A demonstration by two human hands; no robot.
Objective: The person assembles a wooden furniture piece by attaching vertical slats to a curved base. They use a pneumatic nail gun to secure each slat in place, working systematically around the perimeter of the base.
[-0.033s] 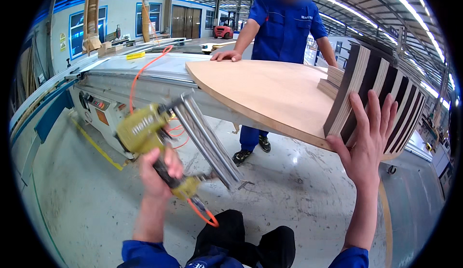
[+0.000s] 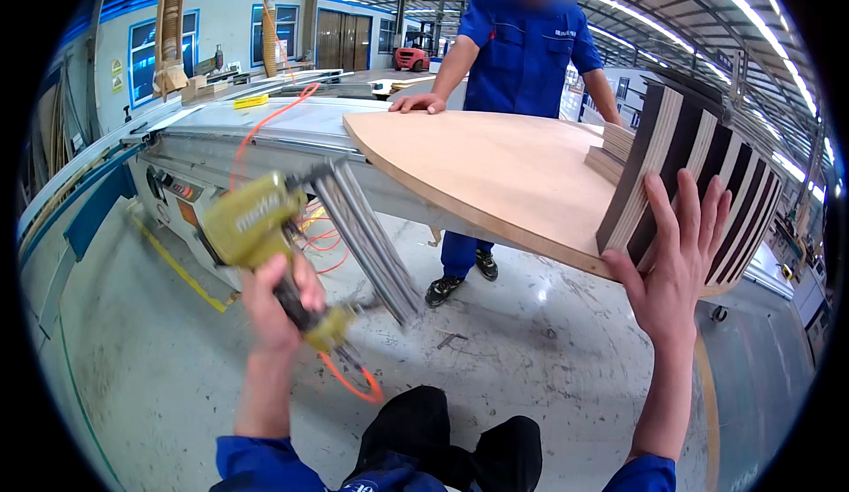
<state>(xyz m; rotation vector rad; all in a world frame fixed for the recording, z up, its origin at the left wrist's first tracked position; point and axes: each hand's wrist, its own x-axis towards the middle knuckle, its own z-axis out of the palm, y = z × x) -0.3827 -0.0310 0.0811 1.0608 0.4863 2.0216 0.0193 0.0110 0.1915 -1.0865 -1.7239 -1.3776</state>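
Note:
My left hand (image 2: 276, 306) is wrapped round the handle of a green nail gun (image 2: 252, 222), held in the air left of the board; both are a little blurred. The gun's long metal magazine (image 2: 367, 240) slants down to the right. My right hand (image 2: 674, 271) lies with spread fingers against the side of a curved stack of black and pale plywood strips (image 2: 644, 173). That stack stands on the right end of a large curved-edge wooden board (image 2: 504, 160). Behind it on the board are smaller plywood pieces (image 2: 608, 156).
Across the board stands a person in blue (image 2: 522, 58), one hand (image 2: 417, 103) on its far edge. An orange air hose (image 2: 256, 134) runs over the long machine table (image 2: 221, 120) and down to the floor. A red forklift (image 2: 412, 57) is far back.
The nail gun and my left hand have moved a little to the left. My right hand stays on the striped stack.

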